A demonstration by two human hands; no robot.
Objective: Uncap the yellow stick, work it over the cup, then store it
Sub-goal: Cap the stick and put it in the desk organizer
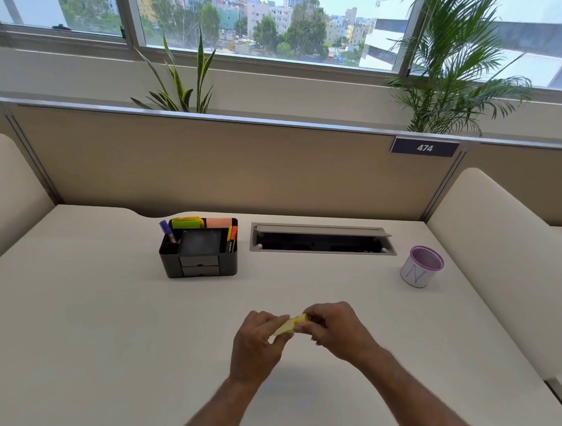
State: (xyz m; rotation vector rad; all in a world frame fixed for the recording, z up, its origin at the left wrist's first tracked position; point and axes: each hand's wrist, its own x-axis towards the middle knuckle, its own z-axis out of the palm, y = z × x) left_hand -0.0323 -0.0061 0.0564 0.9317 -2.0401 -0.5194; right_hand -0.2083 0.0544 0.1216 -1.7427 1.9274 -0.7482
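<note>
Both my hands meet over the middle of the white desk, holding the yellow stick (291, 324) between them. My left hand (257, 342) grips its paler lower end and my right hand (339, 330) closes over its upper end. Most of the stick is hidden by my fingers and it is blurred, so I cannot tell whether the cap is on. The cup (421, 266), white with a purple rim and a blue letter N, stands upright far to the right, well apart from my hands.
A black desk organiser (198, 250) with markers and sticky notes stands at the back, left of centre. To its right is an open cable hatch (322, 240) in the desk. A beige partition closes off the back, with white side panels left and right.
</note>
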